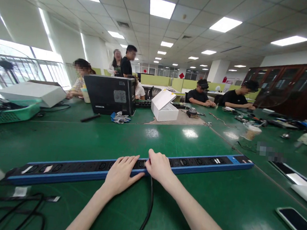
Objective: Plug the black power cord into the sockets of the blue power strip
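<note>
A long blue power strip with black sockets lies across the green table in front of me. My left hand grips it near the middle, fingers over the top and thumb along the near side. Just to the right, my right hand is closed over the sockets, with the end of a black power cord in it. The cord drops from under this hand toward the near edge; its plug is hidden by my fingers.
Black cables lie at the lower left. A phone sits at the lower right. Farther back are a green basket, a black computer case, gloves, a white box and a cup. Several people sit or stand beyond.
</note>
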The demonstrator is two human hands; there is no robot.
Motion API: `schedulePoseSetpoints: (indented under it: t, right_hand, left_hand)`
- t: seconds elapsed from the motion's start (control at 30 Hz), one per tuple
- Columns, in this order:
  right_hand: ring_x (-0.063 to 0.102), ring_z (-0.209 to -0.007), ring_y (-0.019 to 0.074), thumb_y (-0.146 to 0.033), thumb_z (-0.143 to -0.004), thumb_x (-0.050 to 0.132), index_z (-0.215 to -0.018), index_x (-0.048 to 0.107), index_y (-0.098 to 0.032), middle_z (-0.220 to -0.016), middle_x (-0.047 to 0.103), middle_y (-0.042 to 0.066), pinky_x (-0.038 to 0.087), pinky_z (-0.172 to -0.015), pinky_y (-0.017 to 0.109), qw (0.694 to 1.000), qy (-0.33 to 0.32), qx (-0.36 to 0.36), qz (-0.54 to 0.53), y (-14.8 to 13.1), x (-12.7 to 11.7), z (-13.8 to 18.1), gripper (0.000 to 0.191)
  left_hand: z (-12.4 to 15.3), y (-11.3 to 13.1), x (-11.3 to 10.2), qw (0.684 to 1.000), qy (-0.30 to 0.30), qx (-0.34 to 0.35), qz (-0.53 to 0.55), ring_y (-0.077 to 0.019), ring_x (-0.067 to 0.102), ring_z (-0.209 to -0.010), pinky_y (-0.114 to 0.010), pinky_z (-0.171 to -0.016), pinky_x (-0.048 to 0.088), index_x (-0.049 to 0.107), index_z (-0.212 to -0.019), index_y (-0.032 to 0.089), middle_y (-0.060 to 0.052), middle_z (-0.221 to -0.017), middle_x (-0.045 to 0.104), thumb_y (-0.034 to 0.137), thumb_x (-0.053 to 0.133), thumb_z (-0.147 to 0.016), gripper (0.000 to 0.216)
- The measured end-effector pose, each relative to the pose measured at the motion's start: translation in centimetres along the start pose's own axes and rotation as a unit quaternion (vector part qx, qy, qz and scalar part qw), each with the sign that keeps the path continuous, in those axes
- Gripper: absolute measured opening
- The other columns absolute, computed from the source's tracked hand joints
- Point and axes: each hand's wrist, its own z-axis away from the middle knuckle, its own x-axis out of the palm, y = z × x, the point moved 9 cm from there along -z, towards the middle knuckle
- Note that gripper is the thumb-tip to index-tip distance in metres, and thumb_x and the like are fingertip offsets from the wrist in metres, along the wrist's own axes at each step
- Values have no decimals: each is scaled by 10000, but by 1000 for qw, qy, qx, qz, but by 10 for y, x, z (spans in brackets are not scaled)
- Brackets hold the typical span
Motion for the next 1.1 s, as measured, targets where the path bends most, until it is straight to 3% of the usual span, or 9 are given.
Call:
schedulePoseSetpoints:
  t: [1.1]
  right_hand:
    - [699, -838, 243, -270, -977, 432, -1106, 506, -206, -912, 706, 90, 451, -737, 310, 1000, -16, -1, 3, -2, 1, 1, 161]
  left_hand:
    - [-1, -1, 3, 1000, 0, -5, -2, -304, 562, -1249, -478, -1094, 383, 488, -1468, 238, -106, -1400, 609, 664, 478, -926, 690]
